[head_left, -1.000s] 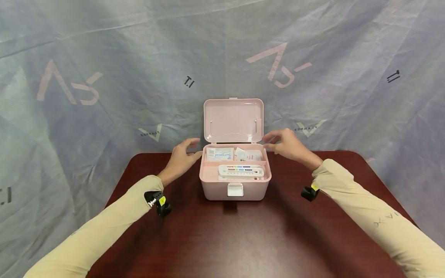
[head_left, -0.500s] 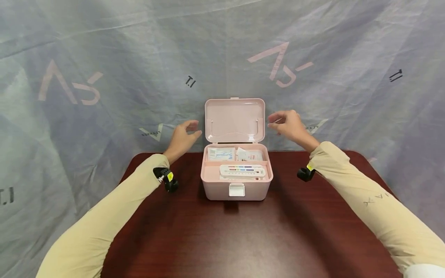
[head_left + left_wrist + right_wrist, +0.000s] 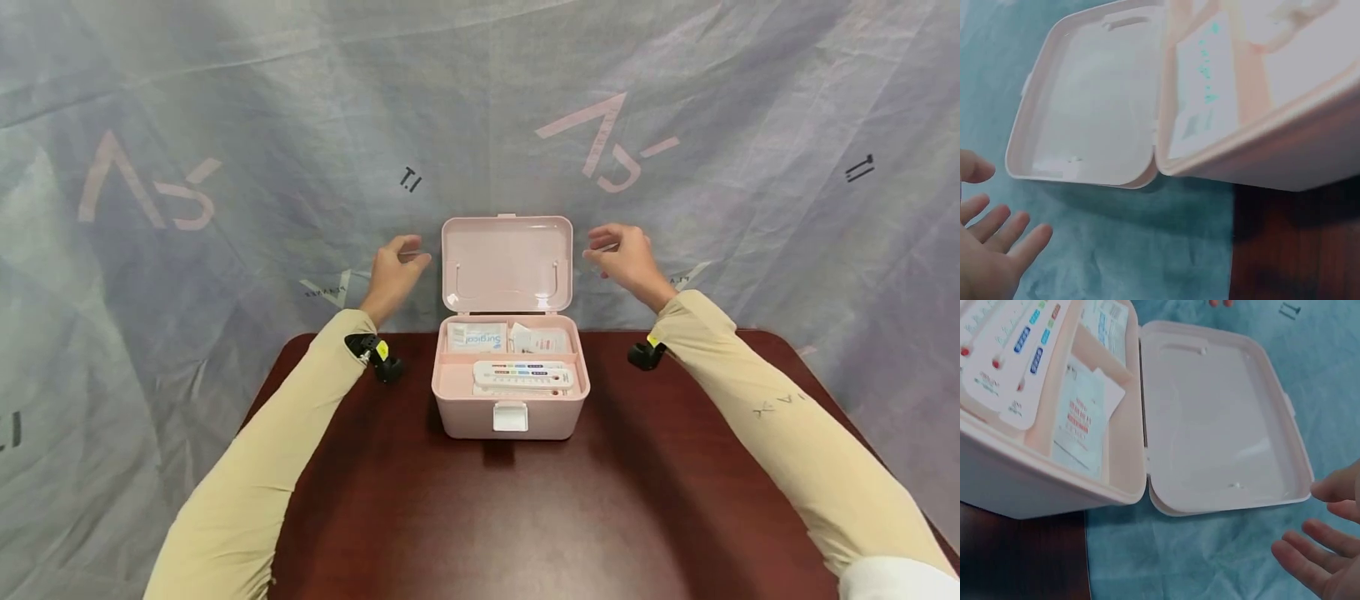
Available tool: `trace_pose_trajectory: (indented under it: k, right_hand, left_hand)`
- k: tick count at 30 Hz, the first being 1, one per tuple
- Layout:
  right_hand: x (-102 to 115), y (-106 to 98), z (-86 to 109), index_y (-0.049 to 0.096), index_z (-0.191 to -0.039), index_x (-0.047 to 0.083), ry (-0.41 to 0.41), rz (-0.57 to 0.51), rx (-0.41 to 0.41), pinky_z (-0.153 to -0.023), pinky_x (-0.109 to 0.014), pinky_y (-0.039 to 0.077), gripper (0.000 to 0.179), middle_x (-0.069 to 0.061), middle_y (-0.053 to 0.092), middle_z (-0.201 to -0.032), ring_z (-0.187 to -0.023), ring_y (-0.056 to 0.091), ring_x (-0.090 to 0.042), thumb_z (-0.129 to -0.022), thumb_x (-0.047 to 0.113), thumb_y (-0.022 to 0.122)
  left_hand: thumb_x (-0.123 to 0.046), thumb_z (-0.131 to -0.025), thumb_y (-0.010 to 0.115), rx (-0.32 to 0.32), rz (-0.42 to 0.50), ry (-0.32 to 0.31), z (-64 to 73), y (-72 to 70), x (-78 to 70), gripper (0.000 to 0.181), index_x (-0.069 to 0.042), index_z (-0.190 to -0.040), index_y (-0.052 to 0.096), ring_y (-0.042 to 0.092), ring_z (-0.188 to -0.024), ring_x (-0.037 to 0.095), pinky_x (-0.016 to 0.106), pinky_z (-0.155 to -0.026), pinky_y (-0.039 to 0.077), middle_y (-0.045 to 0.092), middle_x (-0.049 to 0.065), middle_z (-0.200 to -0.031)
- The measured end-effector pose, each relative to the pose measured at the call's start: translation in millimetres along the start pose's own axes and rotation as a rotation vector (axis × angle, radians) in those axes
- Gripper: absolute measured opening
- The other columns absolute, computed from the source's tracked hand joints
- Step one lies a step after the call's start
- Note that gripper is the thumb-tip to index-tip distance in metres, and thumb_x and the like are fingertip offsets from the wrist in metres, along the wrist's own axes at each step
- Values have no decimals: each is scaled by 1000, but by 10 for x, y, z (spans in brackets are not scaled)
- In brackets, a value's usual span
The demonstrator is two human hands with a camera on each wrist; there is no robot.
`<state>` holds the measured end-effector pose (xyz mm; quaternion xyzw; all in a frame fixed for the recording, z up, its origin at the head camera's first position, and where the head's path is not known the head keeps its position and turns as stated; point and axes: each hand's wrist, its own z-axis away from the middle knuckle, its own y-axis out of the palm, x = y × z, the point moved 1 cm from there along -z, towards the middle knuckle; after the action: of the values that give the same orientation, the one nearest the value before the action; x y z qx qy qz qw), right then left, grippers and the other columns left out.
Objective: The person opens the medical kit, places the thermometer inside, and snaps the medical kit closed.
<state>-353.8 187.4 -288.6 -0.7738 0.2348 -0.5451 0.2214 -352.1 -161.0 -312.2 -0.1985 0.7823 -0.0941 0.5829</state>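
Note:
A pink box (image 3: pixel 465 421) stands on the table with its lid (image 3: pixel 507 262) raised. My left hand (image 3: pixel 392 271) is in the air just left of the lid, fingers loosely bent and apart from it. To the lid's right hovers my right hand (image 3: pixel 628 257), also holding nothing; in the right wrist view its thumb looks close to the lid's corner, contact unclear. Inside the box, white thermometer cards (image 3: pixel 522 375) with coloured marks lie in the front compartment. Behind the divider are a packet marked "Surgical" (image 3: pixel 476 337) and a white packet with red print (image 3: pixel 1079 419).
The dark red table (image 3: pixel 510 517) extends in front of the box. A grey fabric backdrop (image 3: pixel 300 150) with printed letters hangs close behind the table and the lid. A white latch (image 3: pixel 511 416) is on the box's front.
Both hands have risen from beside the box's rim to the sides of the raised lid. The box and its contents stay as they were.

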Motion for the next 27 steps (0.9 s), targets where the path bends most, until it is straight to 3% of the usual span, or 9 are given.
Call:
trace_pose_trajectory:
  k: [3,10,15,23,27]
  right_hand:
    - [-38,57,-35,60,-121,-1,-12,22,-38,-64,-33,54,35,-23,64,-110,-91,65,-33,-88,9,64]
    - [-90,216,-114,58,-124,-3,-11,21,-96,-77,-46,52,39,-25,64,-110,-99,63,-38,-89,11,64]
    - [-91,286,-144,53,-131,-1,38,12,-62,-76,-44,52,42,-25,61,-117,-100,63,-37,-93,16,59]
    - [30,381,-218,45,-139,1,63,-55,4,-75,-42,53,45,-26,57,-124,-104,61,-35,-98,17,52]
    - [125,420,-237,45,-138,-1,62,-63,17,-78,-42,53,45,-27,57,-121,-104,61,-37,-98,18,51]
  left_hand:
    - [-15,-91,62,21,56,-4,-32,26,11,43,-2,-131,53,56,-114,25,36,-90,47,54,15,-130]
    - [-14,-96,55,47,162,-62,-88,67,57,42,-5,-136,49,52,-118,24,46,-89,47,50,11,-135]
    - [-14,-98,48,74,184,-113,-119,27,110,42,-5,-139,45,48,-123,24,47,-91,46,46,11,-140]
    - [-11,-99,47,210,292,-150,-157,41,72,47,-5,-144,38,43,-129,25,46,-92,46,39,8,-147]
    - [-9,-99,47,219,346,-159,-159,41,44,47,-2,-144,37,43,-129,26,44,-92,46,39,10,-147]
